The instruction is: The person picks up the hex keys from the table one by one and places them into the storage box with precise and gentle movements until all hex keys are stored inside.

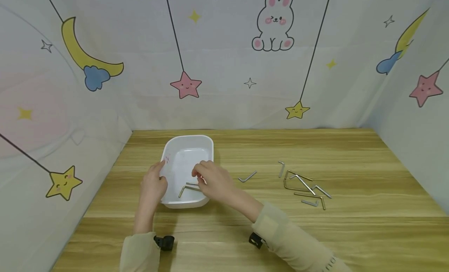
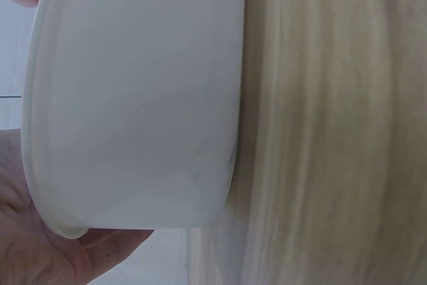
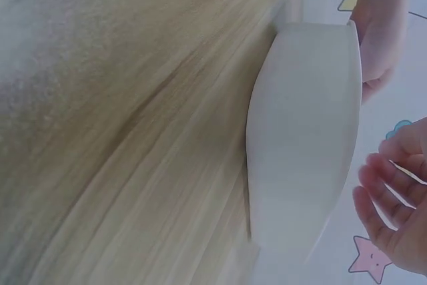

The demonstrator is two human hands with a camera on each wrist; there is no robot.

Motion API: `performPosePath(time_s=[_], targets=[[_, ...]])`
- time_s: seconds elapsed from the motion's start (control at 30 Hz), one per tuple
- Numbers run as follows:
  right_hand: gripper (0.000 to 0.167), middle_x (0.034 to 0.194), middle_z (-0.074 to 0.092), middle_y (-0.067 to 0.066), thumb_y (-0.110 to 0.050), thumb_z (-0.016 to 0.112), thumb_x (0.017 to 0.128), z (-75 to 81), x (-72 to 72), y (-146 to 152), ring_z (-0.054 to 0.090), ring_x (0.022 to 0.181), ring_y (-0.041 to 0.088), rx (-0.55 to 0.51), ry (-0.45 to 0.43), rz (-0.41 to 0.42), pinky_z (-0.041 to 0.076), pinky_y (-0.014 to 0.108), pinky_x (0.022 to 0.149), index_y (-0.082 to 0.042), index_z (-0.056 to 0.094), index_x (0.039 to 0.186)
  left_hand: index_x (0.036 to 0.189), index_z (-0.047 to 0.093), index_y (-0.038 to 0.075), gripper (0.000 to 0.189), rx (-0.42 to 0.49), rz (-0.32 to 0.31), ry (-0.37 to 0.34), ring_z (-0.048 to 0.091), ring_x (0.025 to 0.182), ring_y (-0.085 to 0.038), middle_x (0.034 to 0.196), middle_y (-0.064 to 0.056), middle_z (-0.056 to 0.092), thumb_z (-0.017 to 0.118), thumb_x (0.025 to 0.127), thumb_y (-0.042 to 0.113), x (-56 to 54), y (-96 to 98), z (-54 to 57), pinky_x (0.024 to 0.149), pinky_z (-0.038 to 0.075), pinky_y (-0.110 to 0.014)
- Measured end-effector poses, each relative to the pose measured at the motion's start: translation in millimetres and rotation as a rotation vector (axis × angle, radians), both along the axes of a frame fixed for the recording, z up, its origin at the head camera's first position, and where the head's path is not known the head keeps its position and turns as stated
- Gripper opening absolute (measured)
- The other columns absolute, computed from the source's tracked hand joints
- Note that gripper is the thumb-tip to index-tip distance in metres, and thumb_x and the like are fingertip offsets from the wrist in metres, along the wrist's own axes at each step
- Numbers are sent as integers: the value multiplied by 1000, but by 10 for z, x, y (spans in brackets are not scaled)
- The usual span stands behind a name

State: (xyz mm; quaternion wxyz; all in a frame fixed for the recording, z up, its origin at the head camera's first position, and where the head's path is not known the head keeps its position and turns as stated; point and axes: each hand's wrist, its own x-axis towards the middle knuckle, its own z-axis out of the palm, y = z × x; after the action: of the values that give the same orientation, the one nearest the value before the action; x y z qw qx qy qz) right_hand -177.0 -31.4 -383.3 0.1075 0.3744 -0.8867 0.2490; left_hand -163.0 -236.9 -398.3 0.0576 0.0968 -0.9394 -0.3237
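A white plastic tub [image 1: 187, 204] stands on the table at the left of the head view. My left hand [image 1: 151, 184] grips its left rim; in the left wrist view the palm lies against the tub's corner, with fingers behind the wall. Over the tub's right side hovers my right hand [image 1: 215, 181]. In the right wrist view the fingers of the right hand [image 3: 397, 198] are loosely bent, apart, and hold nothing. Below it in the tub lies a brass-coloured hex key [image 1: 184, 187], beside another hex key [image 1: 191, 183]; the hand partly covers both.
A lone grey hex key [image 1: 248, 177] lies right of the tub on the wood-grain table [image 1: 350, 155]. Farther right is a loose group of several brass-coloured and silver hex keys [image 1: 305, 184], some crossing. A printed cloth [image 1: 224, 61] walls the back and sides.
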Motion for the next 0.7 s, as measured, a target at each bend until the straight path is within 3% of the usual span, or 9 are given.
performPosePath(time_s=[0.43,0.7], targets=[[18,81,59,-4,-1,64,82,-117,50,151,52,75,8,-64,143,16,42,18,64,-12,64,96,142,40,-5,56,-5,-6,-3,37,133,-50,147,-29,37,36,86,-5,11,-8,1,103,39,-61],[15,84,61,-3,-2,63,80,-155,51,274,52,78,9,-37,178,20,45,20,68,-12,61,91,143,38,-5,57,-4,-16,-13,36,134,-51,148,-30,36,37,87,-5,4,-6,5,105,36,-61]])
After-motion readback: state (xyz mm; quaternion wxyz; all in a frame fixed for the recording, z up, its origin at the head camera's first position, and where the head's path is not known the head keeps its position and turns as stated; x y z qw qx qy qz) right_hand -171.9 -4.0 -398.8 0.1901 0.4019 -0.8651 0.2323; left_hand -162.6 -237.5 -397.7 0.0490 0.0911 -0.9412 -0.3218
